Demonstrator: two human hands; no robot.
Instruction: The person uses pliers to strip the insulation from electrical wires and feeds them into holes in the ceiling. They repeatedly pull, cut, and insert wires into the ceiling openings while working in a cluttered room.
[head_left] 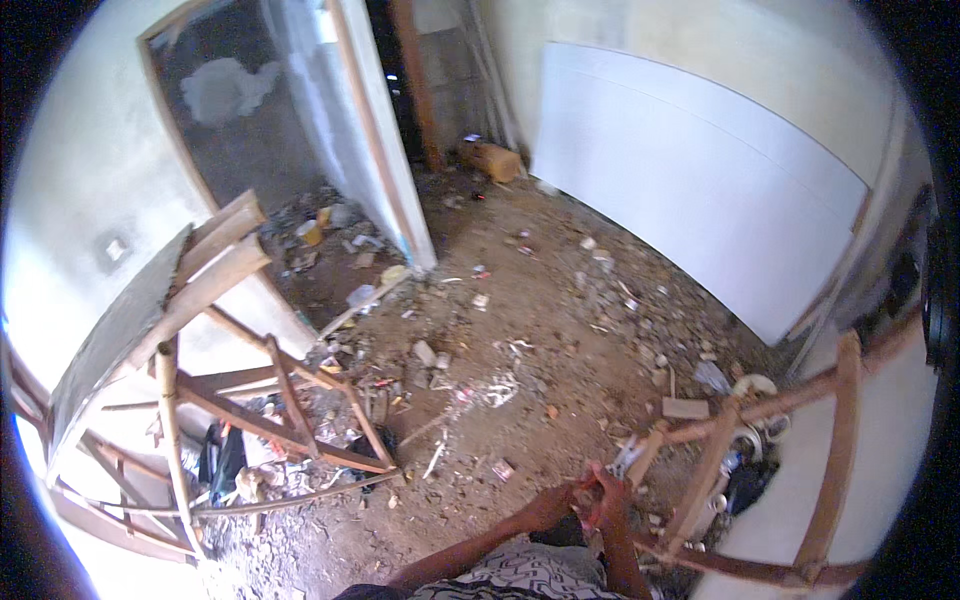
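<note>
Pale grey and thin, a small tool by the look of things [628, 455], poking out past the top of the right hand [611, 490], with fingers seemingly closed around the near end, likely for a firm grip. Close beside, the left hand [562, 504], with fingers too small and blurry to tell, apart or together. Both hands low, in front of patterned cloth [520, 572], maybe for a steady hold. Just to the right, a brown ladder-like frame [845, 420], with bars across, perhaps for strength. Beyond the hands, on the dirt floor [520, 350], a pale block [685, 407], lying flat. Farther off, a big white board [680, 190], leaning on the wall [850, 90], long side down, maybe to save room. Over on the left, a wooden frame [245, 420] under a grey sheet [120, 315], with a pole [170, 440] upright below, perhaps to stop any sagging
</note>
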